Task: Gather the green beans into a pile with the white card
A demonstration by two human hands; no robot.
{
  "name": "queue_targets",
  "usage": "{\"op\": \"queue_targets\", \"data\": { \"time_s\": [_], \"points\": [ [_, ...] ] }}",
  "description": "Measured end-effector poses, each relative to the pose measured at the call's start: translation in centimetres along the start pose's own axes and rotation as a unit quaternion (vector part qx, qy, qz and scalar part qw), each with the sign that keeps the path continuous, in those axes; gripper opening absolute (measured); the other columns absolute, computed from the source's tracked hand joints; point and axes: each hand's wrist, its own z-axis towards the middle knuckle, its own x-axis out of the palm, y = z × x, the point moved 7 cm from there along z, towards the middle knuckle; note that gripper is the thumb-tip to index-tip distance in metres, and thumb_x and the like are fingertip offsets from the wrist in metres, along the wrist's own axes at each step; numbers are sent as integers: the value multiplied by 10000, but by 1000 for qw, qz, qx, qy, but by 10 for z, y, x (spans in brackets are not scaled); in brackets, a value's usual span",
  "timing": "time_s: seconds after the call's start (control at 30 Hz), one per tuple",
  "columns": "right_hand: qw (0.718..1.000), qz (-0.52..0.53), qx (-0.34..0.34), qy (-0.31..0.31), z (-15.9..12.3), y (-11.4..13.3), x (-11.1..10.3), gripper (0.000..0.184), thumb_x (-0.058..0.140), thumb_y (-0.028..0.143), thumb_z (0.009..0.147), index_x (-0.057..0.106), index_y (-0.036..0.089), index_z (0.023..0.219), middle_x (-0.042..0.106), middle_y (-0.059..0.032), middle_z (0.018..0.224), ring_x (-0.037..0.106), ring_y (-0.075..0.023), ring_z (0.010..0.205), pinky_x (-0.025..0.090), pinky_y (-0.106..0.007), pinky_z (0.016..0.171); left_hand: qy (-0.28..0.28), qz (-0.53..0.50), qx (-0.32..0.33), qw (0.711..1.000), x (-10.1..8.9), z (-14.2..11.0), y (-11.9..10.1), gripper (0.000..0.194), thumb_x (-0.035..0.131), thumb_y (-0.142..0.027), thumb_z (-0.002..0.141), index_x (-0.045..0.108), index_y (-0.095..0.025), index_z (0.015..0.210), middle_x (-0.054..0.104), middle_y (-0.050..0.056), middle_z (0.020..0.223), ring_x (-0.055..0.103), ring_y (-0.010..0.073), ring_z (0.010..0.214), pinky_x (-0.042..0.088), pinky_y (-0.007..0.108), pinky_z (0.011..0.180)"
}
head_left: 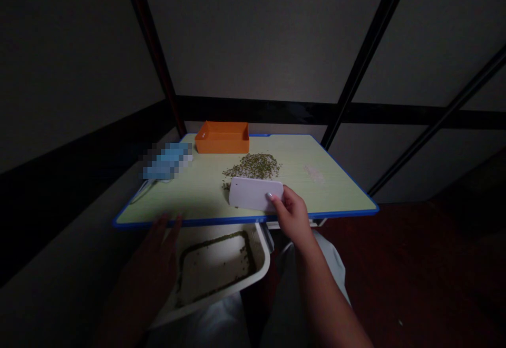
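The fingers of the right hand (pixel 294 213) are clamped on the right end of a flat pale plate (pixel 253 195), with the thumb laid on the face toward the viewer. The plate is positioned above the worktop (pixel 190 200), just inside the middle of its blue-trimmed front edge; a small hole is visible near the plate's upper left corner. Whether the lower edge of the plate contacts the surface cannot be determined. The green granules (pixel 256 164) are spread in a loose patch directly beyond the plate, toward the middle of the worktop, with a few beside its left end; the plate blocks the view of the patch's near side. The left hand (pixel 154 255) is located below the worktop's front left corner, at the left side of a white tray (pixel 265 263). Its fingers are in deep shadow, and whether they grip the tray cannot be determined. The tray sits under the front edge, which hides its far part; more granules line its inner margin. An orange box (pixel 223 143) stands at the far left corner of the worktop. A pixelated blue item (pixel 169 161) lies along the left edge. Small pale grains (pixel 314 173) lie scattered near the right edge, well apart from the plate.
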Motion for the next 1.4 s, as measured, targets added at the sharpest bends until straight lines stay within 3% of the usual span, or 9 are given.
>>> {"op": "queue_targets", "data": {
  "time_s": [0.27, 0.4, 0.57, 0.77, 0.9, 1.0, 1.1, 1.3, 1.4],
  "points": [
    [997, 15, -2, 70, -14, 11, 33, 207, 544, 359, 920, 635, 188, 847, 620, 3, 733, 551, -150, 675, 437, -239, 620, 10, 15, 19, 1000, -1, 1, -2, 565, 280, -220, 893, 460, -85, 1411, 467, 212, 1497, 417, 307, 1423, 422, 466, 1123],
    [996, 27, -2, 86, -19, 17, 38, 200, 565, 359, 909, 624, 192, 817, 598, 17, 693, 537, -141, 641, 418, -229, 584, 16, 16, 17, 1000, 1, 1, 0, 571, 284, -230, 893, 445, -84, 1421, 447, 214, 1511, 399, 305, 1436, 424, 459, 1119],
    [999, 25, -14, -24, -9, 18, 6, 208, 554, 365, 907, 622, 194, 809, 634, -5, 730, 564, -158, 693, 438, -241, 619, 24, 0, 11, 1000, 5, -2, 6, 595, 323, -233, 870, 417, -142, 1450, 443, 156, 1532, 377, 291, 1451, 409, 469, 1140],
    [977, -113, -13, -181, 0, 7, -44, 212, 559, 383, 881, 583, 209, 761, 584, 19, 616, 513, -148, 580, 380, -234, 541, -12, -1, 15, 1000, 4, -5, 12, 600, 361, -214, 860, 412, -156, 1455, 439, 164, 1536, 411, 290, 1431, 446, 462, 1110],
    [972, -113, -16, -208, -1, 1, -46, 233, 538, 411, 887, 574, 219, 760, 592, 19, 607, 520, -153, 554, 384, -234, 516, -4, -9, 35, 999, 9, -8, 16, 668, 428, -198, 828, 354, -209, 1491, 472, 112, 1523, 421, 272, 1425, 426, 461, 1145],
    [975, -95, -21, -200, -2, 1, -36, 209, 529, 401, 898, 620, 213, 881, 666, -13, 710, 587, -180, 633, 432, -252, 572, -13, 11, 33, 999, 9, -10, 23, 690, 437, -214, 853, 272, -262, 1521, 472, 111, 1522, 484, 264, 1378, 518, 454, 1057],
    [970, -111, -19, -213, -3, 2, -34, 199, 536, 383, 889, 639, 219, 934, 696, -34, 766, 614, -199, 662, 439, -273, 605, -19, 28, 42, 999, 5, -11, 24, 679, 416, -225, 881, 226, -288, 1530, 438, 117, 1544, 425, 261, 1420, 508, 475, 1069],
    [951, -168, -4, -261, 0, 2, -52, 211, 494, 373, 896, 628, 211, 910, 656, -27, 689, 573, -195, 591, 383, -272, 557, 13, 7, 56, 998, -1, -9, 22, 674, 411, -255, 902, 183, -304, 1535, 313, 93, 1614, 349, 268, 1461, 492, 476, 1088],
    [943, -174, -2, -286, 2, 1, -61, 219, 469, 370, 909, 617, 210, 907, 643, -25, 679, 565, -195, 600, 377, -268, 552, 45, -6, 84, 995, 5, -7, 26, 689, 416, -268, 903, 157, -298, 1541, 278, 82, 1629, 292, 276, 1485, 472, 477, 1109]
  ]
}}
